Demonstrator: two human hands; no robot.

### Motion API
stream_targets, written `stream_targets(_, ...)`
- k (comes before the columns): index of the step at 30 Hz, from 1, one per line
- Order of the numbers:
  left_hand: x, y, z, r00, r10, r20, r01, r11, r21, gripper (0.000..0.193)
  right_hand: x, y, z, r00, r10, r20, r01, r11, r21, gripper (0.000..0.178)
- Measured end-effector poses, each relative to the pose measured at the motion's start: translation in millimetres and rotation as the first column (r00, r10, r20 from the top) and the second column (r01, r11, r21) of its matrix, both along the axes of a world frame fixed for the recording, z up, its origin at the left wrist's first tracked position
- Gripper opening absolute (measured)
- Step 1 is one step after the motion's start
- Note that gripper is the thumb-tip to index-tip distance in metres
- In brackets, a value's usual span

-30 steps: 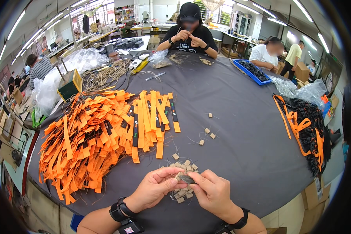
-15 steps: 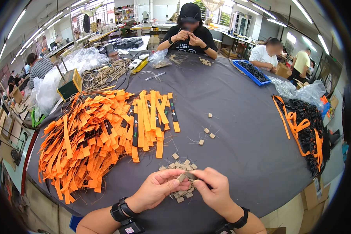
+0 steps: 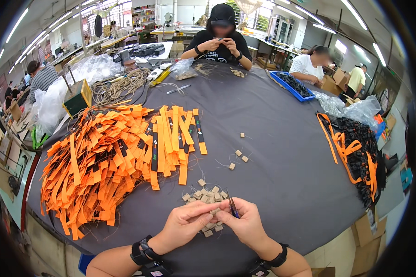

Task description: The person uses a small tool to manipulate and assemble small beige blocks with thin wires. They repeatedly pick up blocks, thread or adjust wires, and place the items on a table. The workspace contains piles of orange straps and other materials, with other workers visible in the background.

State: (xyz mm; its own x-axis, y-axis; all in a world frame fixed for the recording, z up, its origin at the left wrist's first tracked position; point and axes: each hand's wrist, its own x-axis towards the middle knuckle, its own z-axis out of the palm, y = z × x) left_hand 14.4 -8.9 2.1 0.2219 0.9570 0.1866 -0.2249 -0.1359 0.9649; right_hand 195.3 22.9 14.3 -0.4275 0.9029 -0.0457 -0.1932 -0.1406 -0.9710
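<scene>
Both hands meet over a pile of small beige blocks (image 3: 211,196) with thin threads, at the near middle of the table. Between its thumb and fingers, my left hand (image 3: 182,225) pinches one beige block (image 3: 214,212). My right hand (image 3: 245,226) is closed too, its thumb and fingertips touching the same block. A pair of dark blue thread snips (image 3: 234,208) sticks up from the right hand's fingers, points away from me. The fingers partly cover the block and the snips' lower end.
Left of the hands spreads a big heap of orange and black straps (image 3: 97,166). Several loose blocks (image 3: 238,153) lie farther out. Black cords with orange straps (image 3: 356,152) lie right, near a blue tray (image 3: 292,86). Across the table, a person (image 3: 221,41) handles something small.
My right hand has turned, and the thread snips now stand up from its fingers. Both hands stay together around the block. The view has shifted slightly.
</scene>
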Motion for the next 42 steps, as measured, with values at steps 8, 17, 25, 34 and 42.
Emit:
stream_targets(8,-30,14,15,0.791,0.232,-0.566,-0.160,0.972,0.174,0.012,12,38,9,0.984,-0.075,0.164,0.093,0.990,-0.108,0.010)
stream_targets(17,-46,11,15,0.471,0.192,-0.861,0.024,0.973,0.230,0.014,33,123,3,0.953,-0.283,-0.105,0.234,0.913,-0.333,0.029)
stream_targets(25,-36,10,13,0.450,0.156,-0.880,0.145,0.959,0.244,0.019,22,31,5,0.988,-0.042,-0.152,-0.012,0.940,-0.340,0.031)
stream_targets(34,-32,16,19,0.525,0.175,-0.833,0.095,0.960,0.262,0.014,6,1,-7,0.920,-0.045,0.389,-0.056,0.968,0.245,0.018)
stream_targets(42,-22,12,11,0.961,-0.152,-0.232,0.093,0.964,-0.248,0.014,3,-5,-4,0.930,-0.029,0.365,-0.194,0.807,0.558,0.037)
